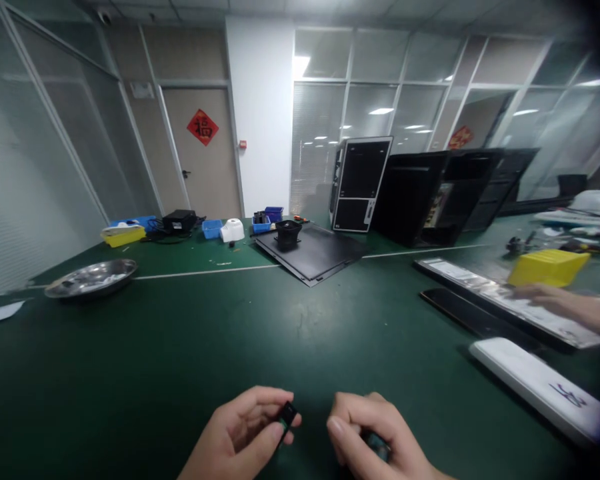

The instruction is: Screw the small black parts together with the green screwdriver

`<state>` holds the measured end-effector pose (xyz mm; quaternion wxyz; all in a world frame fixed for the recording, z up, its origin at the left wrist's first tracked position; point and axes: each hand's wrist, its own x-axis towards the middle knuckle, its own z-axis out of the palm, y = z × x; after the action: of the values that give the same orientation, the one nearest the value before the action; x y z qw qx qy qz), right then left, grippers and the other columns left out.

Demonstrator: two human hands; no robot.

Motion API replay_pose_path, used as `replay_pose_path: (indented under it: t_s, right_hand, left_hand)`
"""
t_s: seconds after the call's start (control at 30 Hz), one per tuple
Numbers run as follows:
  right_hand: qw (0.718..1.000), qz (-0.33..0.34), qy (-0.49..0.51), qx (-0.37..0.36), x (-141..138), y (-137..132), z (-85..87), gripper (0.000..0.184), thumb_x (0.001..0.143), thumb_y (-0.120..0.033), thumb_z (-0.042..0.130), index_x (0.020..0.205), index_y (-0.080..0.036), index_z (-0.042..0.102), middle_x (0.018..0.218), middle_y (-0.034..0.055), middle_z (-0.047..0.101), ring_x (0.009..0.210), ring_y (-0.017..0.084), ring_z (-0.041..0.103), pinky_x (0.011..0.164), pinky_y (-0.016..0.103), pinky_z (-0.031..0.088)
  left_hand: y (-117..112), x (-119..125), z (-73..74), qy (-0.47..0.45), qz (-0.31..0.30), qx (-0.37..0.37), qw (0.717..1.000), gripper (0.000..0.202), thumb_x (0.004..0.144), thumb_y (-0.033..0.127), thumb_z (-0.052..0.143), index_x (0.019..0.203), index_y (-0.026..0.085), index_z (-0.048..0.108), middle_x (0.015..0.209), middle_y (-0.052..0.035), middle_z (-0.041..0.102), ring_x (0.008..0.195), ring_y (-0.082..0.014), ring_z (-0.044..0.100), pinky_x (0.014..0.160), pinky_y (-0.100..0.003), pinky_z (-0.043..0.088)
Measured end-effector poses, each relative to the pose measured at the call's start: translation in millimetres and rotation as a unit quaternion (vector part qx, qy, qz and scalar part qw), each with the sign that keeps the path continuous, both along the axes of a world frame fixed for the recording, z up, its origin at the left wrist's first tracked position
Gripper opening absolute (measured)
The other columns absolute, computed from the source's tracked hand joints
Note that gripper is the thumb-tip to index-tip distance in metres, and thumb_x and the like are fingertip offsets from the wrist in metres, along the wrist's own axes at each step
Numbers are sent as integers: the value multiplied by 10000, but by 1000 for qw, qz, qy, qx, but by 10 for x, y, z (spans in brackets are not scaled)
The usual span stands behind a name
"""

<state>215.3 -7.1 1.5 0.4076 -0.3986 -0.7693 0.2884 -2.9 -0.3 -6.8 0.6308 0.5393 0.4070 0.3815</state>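
My left hand (240, 430) pinches a small black rectangular part (287, 415) between thumb and fingers, low over the green work mat (180, 347). My right hand (367, 430) is curled around a small dark object (379, 445), mostly hidden by the fingers, so its shape is hard to tell. The two hands are apart, with a narrow gap between them. At the right, a co-worker's hand (543, 297) rests on a long grey panel (500, 297).
A white padded bar (540, 390) lies at the right, near a black strip (473, 317) and a yellow bin (549, 267). Farther off are a steel bowl (91, 278), a black plate (310, 252) and black computer cases (363, 183).
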Motion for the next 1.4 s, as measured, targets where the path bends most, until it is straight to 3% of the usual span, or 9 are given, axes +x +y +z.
replay_pose_path:
  t_s: [0.2, 0.3, 0.5, 0.6, 0.67, 0.83, 0.93, 1.2, 1.4]
  right_hand:
    - [998, 19, 12, -57, -117, 103, 40, 285, 906, -300, 518, 659, -173, 584, 575, 0, 566, 539, 113, 517, 552, 211, 423]
    - [994, 58, 27, -93, -120, 174, 16, 144, 842, -270, 574, 923, -167, 632, 705, 8, 587, 629, 131, 539, 607, 227, 451]
    - [987, 26, 61, -147, -99, 201, -75, 227, 907, -260, 510, 1116, -200, 575, 877, 32, 609, 784, 168, 573, 725, 285, 494]
    - [990, 35, 67, -115, -106, 191, -109, 242, 904, -207, 523, 1128, -224, 612, 1053, 57, 654, 990, 201, 609, 899, 334, 490]
    - [993, 33, 71, -84, -110, 182, -122, 286, 905, -195, 542, 1177, -240, 620, 1150, 64, 653, 1085, 210, 600, 979, 355, 463]
    - [991, 25, 132, 5, -89, 104, -81, 391, 956, -172, 507, 1333, -270, 535, 915, 36, 670, 793, 152, 653, 785, 297, 547]
    - [978, 46, 167, 120, -67, 37, -23, 472, 965, -125, 464, 1407, -292, 443, 898, 31, 631, 776, 146, 634, 769, 290, 542]
    - [996, 72, 31, 46, -81, 53, 59, 409, 919, -106, 503, 1295, -267, 506, 1081, 49, 651, 939, 165, 634, 830, 276, 520]
    - [996, 91, 17, 1, -108, 111, -14, 383, 908, -126, 519, 1254, -250, 624, 960, 51, 672, 833, 161, 643, 757, 286, 520]
  left_hand:
    - [51, -47, 26, 43, 86, 18, 995, 355, 815, 422, 694, 1120, 244, 721, 1003, -64, 768, 794, -210, 686, 763, -313, 548]
    - [110, -112, -24, 90, 122, 23, 988, 313, 825, 445, 666, 1027, 226, 761, 777, -43, 753, 755, -222, 668, 720, -296, 541]
    - [146, -143, -87, 69, 140, 24, 987, 363, 800, 458, 695, 1095, 251, 742, 966, -61, 754, 957, -257, 672, 841, -304, 540]
    - [120, -103, -51, 50, 138, 59, 987, 312, 766, 412, 741, 1047, 278, 755, 1130, -49, 709, 1077, -257, 639, 881, -270, 525]
    - [109, -82, -15, 65, 118, 81, 988, 273, 775, 409, 726, 1007, 270, 767, 1089, -47, 712, 1004, -241, 659, 842, -260, 537]
    - [109, -72, 33, 129, 119, 66, 982, 342, 804, 481, 651, 1010, 231, 758, 681, -21, 705, 668, -204, 648, 662, -275, 548]
    - [121, -77, 14, 128, 116, 70, 982, 337, 806, 487, 637, 960, 217, 764, 669, -23, 702, 629, -196, 635, 618, -270, 539]
    - [116, -69, 78, 99, 111, 61, 987, 235, 756, 377, 723, 929, 220, 752, 922, -54, 755, 868, -236, 685, 774, -287, 558]
    - [92, -43, 82, 61, 103, 51, 992, 222, 772, 326, 722, 966, 218, 717, 949, -57, 757, 922, -237, 691, 812, -304, 552]
